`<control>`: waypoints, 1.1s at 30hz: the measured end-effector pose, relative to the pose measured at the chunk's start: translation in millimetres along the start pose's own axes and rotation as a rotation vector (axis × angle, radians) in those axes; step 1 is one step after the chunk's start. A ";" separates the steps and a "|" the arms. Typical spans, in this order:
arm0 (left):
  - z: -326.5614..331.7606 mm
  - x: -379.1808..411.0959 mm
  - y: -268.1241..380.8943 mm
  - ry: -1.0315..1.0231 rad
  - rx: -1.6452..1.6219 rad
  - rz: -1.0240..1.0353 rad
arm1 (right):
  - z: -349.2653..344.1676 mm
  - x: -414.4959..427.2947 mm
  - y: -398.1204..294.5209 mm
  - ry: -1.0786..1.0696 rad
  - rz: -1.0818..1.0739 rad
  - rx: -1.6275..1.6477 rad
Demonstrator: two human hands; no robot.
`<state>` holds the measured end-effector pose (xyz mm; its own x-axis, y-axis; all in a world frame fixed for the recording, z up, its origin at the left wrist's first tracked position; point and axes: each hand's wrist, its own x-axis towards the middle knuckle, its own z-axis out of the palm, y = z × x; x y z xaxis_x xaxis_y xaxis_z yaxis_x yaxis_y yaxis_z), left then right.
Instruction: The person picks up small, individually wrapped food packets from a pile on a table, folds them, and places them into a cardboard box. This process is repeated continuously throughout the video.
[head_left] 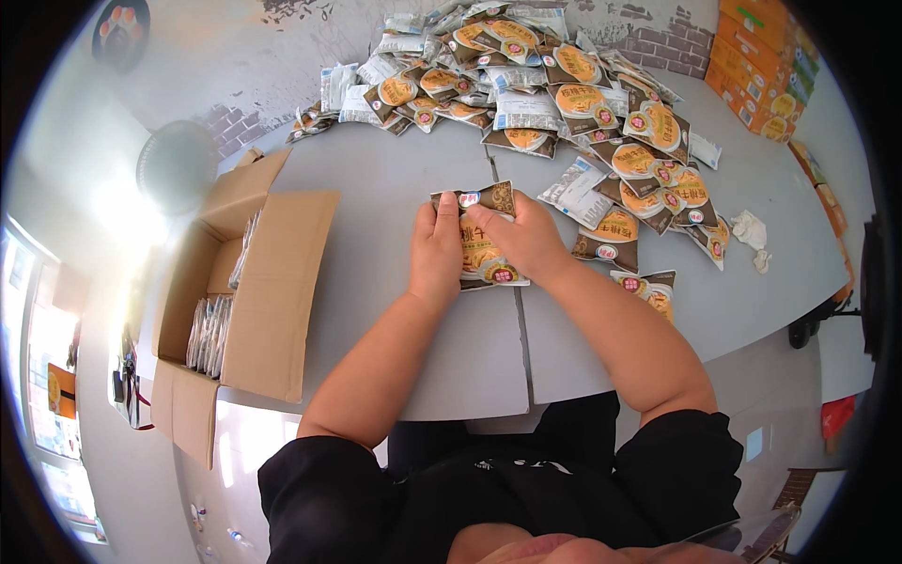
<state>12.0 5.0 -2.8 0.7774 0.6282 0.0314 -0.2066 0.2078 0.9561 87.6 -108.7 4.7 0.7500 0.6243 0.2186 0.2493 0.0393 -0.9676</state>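
Note:
Over the middle of the grey table (423, 366), a brown and yellow printed pouch (486, 261) is held in both hands. My left hand (437, 247) grips its left edge, the thumb lying on the front near the top. My right hand (528, 236) holds the upper right side, its thumb also pressing on the front. Most fingers are hidden behind the pouch. To the left, an opened cardboard box (282, 296) contains several flat pouches (210, 335) standing on edge in rows. Several loose pouches (606, 236) lie just right of my right hand.
A large heap of pouches (521, 106) covers the back of the table. Crumpled white tissue (749, 230) lies at the right. Orange cartons (754, 70) are stacked at the back right. A seam between table panels (523, 345) runs toward me.

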 end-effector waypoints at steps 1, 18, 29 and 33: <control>-1.1 0.6 -0.6 0.000 0.005 -0.035 | -0.8 1.0 1.7 -0.006 0.004 0.015; 7.0 -4.9 -5.3 -0.075 0.521 0.167 | -10.1 10.5 9.9 0.152 0.120 0.037; -3.2 2.8 -7.1 -0.044 0.430 0.112 | -11.2 8.9 -1.4 0.041 0.033 -0.153; -1.0 2.8 -12.5 -0.054 0.284 0.082 | -9.3 7.8 -3.1 0.058 0.074 -0.125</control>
<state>16.2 4.9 -14.9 0.7972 0.5917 0.1196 -0.1011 -0.0646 0.9928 98.4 -111.2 10.6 0.8025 0.5755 0.1576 0.2636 -0.1050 -0.9589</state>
